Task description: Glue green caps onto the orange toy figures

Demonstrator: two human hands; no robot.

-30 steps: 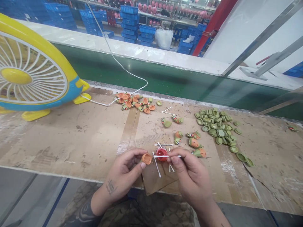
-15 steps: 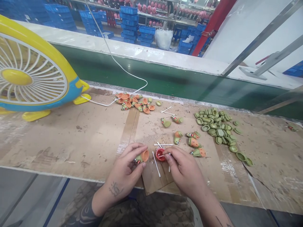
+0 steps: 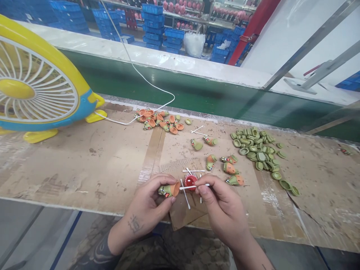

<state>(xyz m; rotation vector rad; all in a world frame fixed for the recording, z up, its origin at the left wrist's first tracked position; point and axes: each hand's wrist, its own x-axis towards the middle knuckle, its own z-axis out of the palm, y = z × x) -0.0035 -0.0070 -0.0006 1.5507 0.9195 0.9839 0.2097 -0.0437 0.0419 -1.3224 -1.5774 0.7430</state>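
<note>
Swab (image 3: 188, 187) tip beside a hollow figure (image 3: 168, 190).
An unsteady right hand (image 3: 221, 197), pinching the swab, could smear the outside or bump the red cup (image 3: 190, 181). The hollow figure sits between the thumb and fingers of the left hand (image 3: 149, 197), partly curled around it, opening toward the swab.

At your ten o'clock stands a yellow and blue fan (image 3: 17, 89) with a white grille, cut off by the left edge. A white cable (image 3: 146, 80) runs from its foot and climbs past eleven. Ahead, a green panel (image 3: 202, 95) stretches across under a white ledge (image 3: 157, 59). Beyond it, towards twelve, you have stacked blue crates (image 3: 153, 26), a pale plastic bag (image 3: 194, 44) and shelves of pink items (image 3: 182, 9). A red post (image 3: 251, 33) slants at one o'clock, a metal bar (image 3: 312, 43) between one and two.
</note>
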